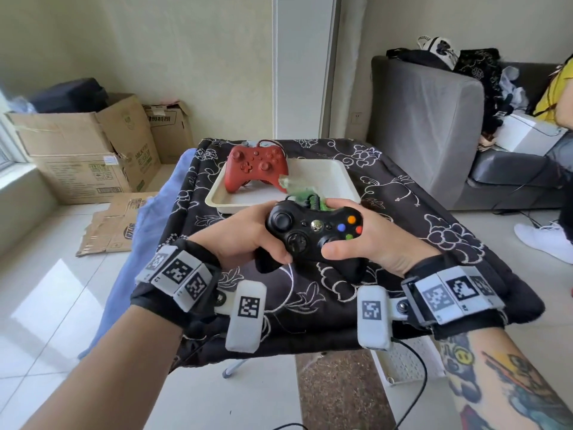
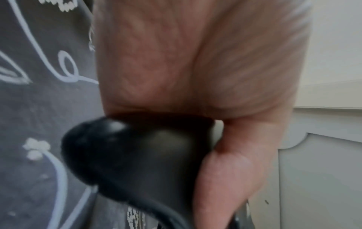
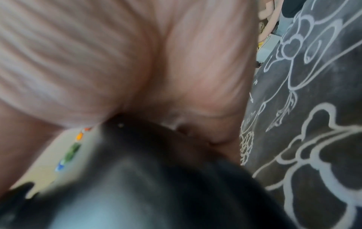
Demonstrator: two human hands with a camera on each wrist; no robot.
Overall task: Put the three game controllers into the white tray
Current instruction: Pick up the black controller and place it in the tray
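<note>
Head view, room: you stand at a small table draped in a black floral cloth (image 1: 403,212), with cardboard boxes (image 1: 83,147) by the wall on the left and a grey sofa (image 1: 434,125) on the right.
Head view, tray: the white tray (image 1: 338,175) sits at the far middle of the cloth.
Head view, red controller: the red game controller (image 1: 255,166) already lies in the tray's left part, its top edge over the far rim.
Head view, green item: something translucent green (image 1: 294,189) with a dark cable shows at the tray's near edge, behind the black one; it may be a third controller, but you cannot tell.
Head view, held controller: you hold the black Xbox-style controller (image 1: 313,231) above the cloth, just short of the tray's near rim.
Head view, hands: your left hand (image 1: 245,237) wraps the left grip, your right hand (image 1: 372,240) wraps the right grip, thumb on the face.
Left wrist view: blurred; your palm and curled fingers (image 2: 225,178) close round a rounded black grip, a cable trailing below, cloth beside it.
Right wrist view: blurred; your palm clasps the black body, and the coloured buttons (image 3: 72,148) show at its edge.
Step in hand: by my reading, carrying the second controller to the tray.
Next move: carry it forward over the rim, lower it into the free right part clear of the red one, mind the cable, then let go with both hands.
</note>
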